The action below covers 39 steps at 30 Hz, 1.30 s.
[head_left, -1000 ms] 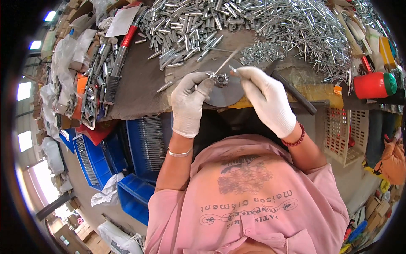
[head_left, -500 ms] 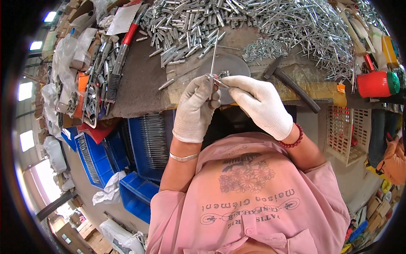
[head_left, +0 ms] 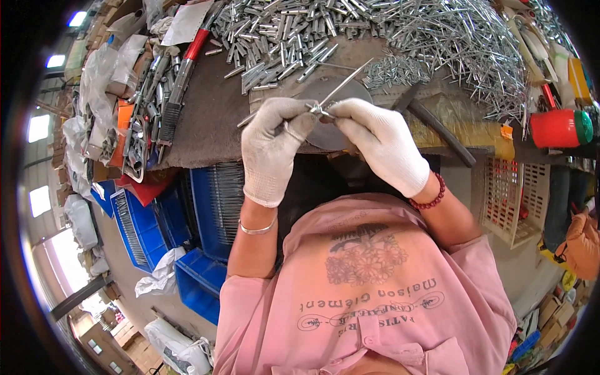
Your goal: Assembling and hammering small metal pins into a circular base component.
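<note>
since half a second ago the thin metal rod [head_left: 340, 86] is tilting from nearly upright over toward one o'clock. the left hand [head_left: 272, 147] and right hand [head_left: 378, 140], both in white gloves, are meeting fingertip to fingertip, pinching closed on the rod's lower end above a round grey disc [head_left: 325, 128] on the workbench [head_left: 206, 119]. at seven o'clock of the hands, blue crates [head_left: 215, 206] are holding rows of metal rods. at three o'clock a red pot [head_left: 553, 128] is standing.
</note>
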Motion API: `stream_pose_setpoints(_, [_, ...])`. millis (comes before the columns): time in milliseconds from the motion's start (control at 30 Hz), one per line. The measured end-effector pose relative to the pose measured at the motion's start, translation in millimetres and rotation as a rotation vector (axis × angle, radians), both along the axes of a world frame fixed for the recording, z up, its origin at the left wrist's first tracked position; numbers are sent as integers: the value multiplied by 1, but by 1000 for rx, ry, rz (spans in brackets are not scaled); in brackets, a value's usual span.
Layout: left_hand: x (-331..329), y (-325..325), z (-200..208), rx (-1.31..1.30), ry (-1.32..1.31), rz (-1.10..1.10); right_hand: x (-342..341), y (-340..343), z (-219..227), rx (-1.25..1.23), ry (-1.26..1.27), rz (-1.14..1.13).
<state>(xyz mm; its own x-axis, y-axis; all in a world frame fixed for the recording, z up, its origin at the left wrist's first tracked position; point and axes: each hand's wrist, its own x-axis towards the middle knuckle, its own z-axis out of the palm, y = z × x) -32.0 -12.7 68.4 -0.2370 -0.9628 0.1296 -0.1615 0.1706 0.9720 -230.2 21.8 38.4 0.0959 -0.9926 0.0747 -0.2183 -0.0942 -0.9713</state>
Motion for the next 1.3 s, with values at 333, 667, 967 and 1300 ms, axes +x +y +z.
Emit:
stream_pose_setpoints(333, [-9,-47,17,-681,-525,-95,-7,-46,-24,-393,261,-158])
stream_pose_setpoints(667, [-9,-43,12,-553,-542,-48,5,-47,-45,-381,195,-186])
stream_pose_setpoints(967, [-5,-47,4,-522,-469,-140,-79,30,9,-200,1088,-324])
stream_pose_setpoints(1300, [-9,-45,8,-409,-410,-147,-89,51,25,-124,679,-370])
